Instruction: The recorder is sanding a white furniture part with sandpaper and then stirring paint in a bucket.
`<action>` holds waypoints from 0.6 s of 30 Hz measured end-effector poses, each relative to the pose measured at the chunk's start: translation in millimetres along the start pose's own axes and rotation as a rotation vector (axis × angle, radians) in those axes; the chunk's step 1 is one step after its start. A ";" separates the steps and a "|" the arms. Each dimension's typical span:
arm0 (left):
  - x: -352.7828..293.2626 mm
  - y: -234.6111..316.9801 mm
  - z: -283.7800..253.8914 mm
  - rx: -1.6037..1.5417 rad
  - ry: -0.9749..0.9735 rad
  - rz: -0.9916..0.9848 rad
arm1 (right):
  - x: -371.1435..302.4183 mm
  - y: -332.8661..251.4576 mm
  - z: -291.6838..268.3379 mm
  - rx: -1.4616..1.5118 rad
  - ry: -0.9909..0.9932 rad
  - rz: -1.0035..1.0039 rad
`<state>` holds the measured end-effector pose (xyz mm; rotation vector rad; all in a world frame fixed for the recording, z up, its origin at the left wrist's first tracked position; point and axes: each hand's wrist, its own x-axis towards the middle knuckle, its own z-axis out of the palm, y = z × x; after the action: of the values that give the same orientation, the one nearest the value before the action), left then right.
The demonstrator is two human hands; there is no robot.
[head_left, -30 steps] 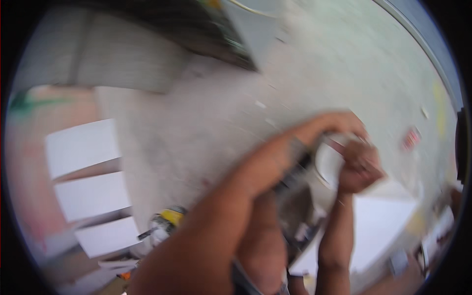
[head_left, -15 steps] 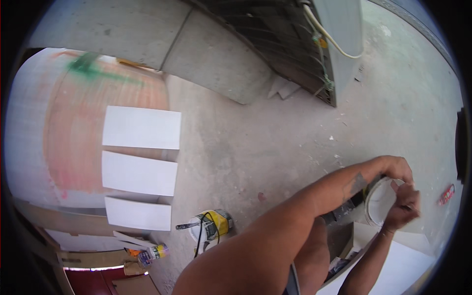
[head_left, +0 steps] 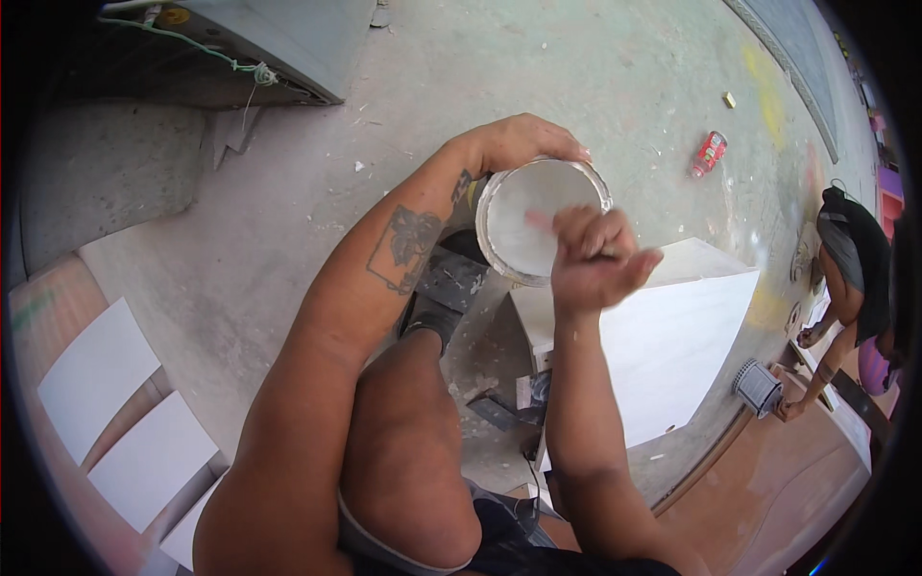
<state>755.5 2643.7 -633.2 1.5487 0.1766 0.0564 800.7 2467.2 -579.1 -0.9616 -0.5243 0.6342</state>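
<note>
A round bucket point(head_left: 487, 235) with a whitish inside and a smeared rim stands in the middle of the head view. My left hand point(head_left: 528, 142) reaches round its far side, the fingers closed over the rim. Above the bucket's near right edge is my right hand point(head_left: 605, 254), slightly blurred. Its index finger points out over the opening, the thumb sticks out to the right and the other fingers curl. I see nothing in that hand. How full the bucket is, I cannot tell.
A white box-shaped piece point(head_left: 672, 336) stands right of my right forearm. Beyond lies a red bottle point(head_left: 709, 154). At the far right another person point(head_left: 850, 259) bends beside a small pail point(head_left: 757, 388). White panels point(head_left: 154, 461) lie at the lower left; a grey metal cabinet point(head_left: 279, 43) stands upper left.
The view has swung right, bringing the bucket towards the middle and the other person into sight. My left hand stays on the rim. My right hand has turned, index finger and thumb now extended.
</note>
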 end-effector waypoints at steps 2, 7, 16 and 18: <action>-3.0 6.4 5.7 -0.387 0.066 -0.327 | -17.7 -19.5 0.3 -0.114 0.004 0.141; -4.4 9.0 12.6 -0.196 0.021 -0.162 | 38.0 -52.9 5.8 0.114 -0.212 -0.020; -7.8 19.5 9.4 -0.451 0.038 -0.376 | 13.5 -51.4 -11.7 -0.037 -0.080 0.258; -10.1 21.8 10.8 -0.379 0.052 -0.357 | 33.5 -81.0 9.5 -0.170 0.013 0.279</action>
<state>748.8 2632.1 -610.5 1.1214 0.4549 -0.1442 838.9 2462.0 -499.7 -1.2113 -0.4411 0.8423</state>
